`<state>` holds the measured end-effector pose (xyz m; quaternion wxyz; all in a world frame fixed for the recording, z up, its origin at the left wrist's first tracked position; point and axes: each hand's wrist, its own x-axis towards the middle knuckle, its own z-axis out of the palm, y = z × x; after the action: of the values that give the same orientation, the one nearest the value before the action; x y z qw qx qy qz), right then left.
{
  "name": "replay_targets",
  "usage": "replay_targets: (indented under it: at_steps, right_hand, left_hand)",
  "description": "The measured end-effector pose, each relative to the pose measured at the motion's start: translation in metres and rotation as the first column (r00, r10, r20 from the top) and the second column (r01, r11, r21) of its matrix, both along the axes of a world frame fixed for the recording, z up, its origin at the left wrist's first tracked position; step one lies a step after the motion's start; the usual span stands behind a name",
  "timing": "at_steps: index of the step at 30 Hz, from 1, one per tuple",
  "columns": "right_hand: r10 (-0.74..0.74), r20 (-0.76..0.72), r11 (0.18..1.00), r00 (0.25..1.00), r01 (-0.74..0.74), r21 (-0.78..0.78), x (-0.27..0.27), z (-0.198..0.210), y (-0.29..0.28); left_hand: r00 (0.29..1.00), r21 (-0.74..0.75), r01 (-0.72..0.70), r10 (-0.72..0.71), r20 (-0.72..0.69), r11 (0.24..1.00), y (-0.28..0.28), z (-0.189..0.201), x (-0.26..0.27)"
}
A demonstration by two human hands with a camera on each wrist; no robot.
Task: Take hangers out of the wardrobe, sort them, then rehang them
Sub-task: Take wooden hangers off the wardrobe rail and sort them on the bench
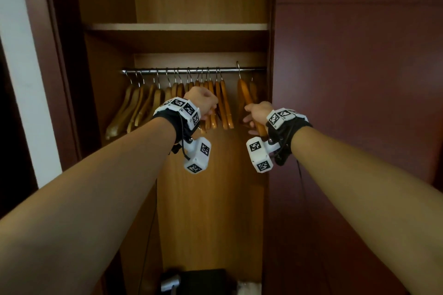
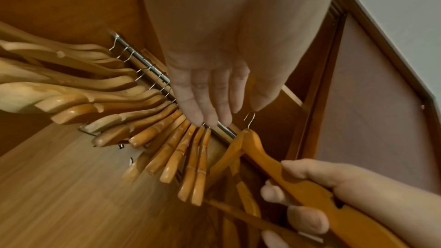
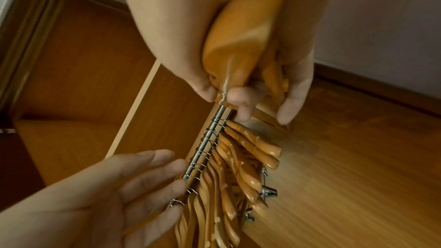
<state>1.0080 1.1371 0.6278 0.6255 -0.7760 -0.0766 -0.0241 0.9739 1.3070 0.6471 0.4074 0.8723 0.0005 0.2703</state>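
Fingers of my right hand (image 2: pixel 317 195) are curled round the arm of one wooden hanger (image 2: pixel 267 156), thumb on top, gripping it firmly; its metal hook (image 2: pixel 250 118) stands above the steel rail (image 1: pixel 191 70), apparently free of it. My left hand (image 2: pixel 214 90) is extended with fingers straight and together, holding nothing; the fingertips (image 2: pixel 210 120) reach the rail just beside the nearest hanging hooks, though actual contact cannot be confirmed. In the head view that hand appears in front of the hanging row of hangers (image 1: pixel 172 103), which occupies the left and middle of the rail inside the wardrobe (image 1: pixel 107 79), packed close together. One further hanger (image 1: pixel 253 90) hangs at the far right of the rail, just behind the one gripped. A shelf (image 1: pixel 177 27) runs above the rail.
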Motion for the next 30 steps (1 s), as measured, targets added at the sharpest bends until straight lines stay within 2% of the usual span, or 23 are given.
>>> replay_targets:
  at_steps: [7,13,21,27,30]
  right_hand:
    - [0.009,0.039,0.999,0.999,-0.008,-0.040,0.089,0.026,0.026]
    - [0.005,0.050,0.994,0.999,0.000,-0.111,0.143,0.034,0.048]
    - [0.009,0.044,0.987,0.999,-0.001,-0.164,0.179,0.033,0.066]
    - [-0.017,0.050,0.989,0.999,0.024,-0.148,0.193,0.013,0.076]
    - [-0.043,0.085,0.976,0.995,0.060,-0.211,0.191,0.009,0.079]
  left_hand:
    - [0.999,0.222,-0.025,0.032,-0.030,0.975,0.011,0.011,0.084]
    - [0.992,0.304,-0.013,0.051,-0.116,0.953,0.012,0.015,0.135]
    - [0.983,0.282,0.008,0.043,-0.177,0.960,0.022,0.013,0.170]
    - [0.981,0.310,0.050,0.011,-0.191,0.949,0.029,0.005,0.180]
    - [0.982,0.313,0.068,-0.009,-0.187,0.947,0.031,0.002,0.179]
